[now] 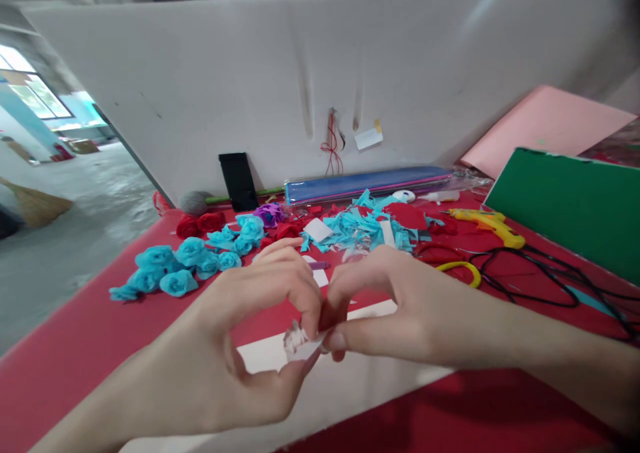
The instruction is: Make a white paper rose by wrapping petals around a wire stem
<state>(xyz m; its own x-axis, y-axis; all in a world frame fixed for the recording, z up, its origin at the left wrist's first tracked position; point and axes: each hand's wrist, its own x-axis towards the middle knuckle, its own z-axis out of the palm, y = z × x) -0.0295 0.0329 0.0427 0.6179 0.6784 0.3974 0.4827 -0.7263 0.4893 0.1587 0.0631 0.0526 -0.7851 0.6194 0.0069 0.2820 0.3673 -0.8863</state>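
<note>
My left hand (pixel 210 340) and my right hand (pixel 425 316) meet over a long white paper sheet (pixel 380 346). Between their thumbs and forefingers is a small white paper piece (pixel 299 348), ruffled at its left end and partly hidden by the fingertips. Both hands are closed in a pinch on it. Just beyond my left hand lie several blue paper roses (pixel 179 282). Behind the fingers spreads a heap of blue paper scraps (pixel 350 230), with a white scrap (pixel 318 230) at its left.
On the red table (pixel 75 346), a yellow glue gun (pixel 490 223) with a black cord (pixel 540 293) lies right, near yellow-handled scissors (pixel 473 271). A green board (pixel 570 206) leans behind them. A black phone-like slab (pixel 239 181) leans on the white panel (pixel 200 73). Red roses (pixel 200 224) lie left.
</note>
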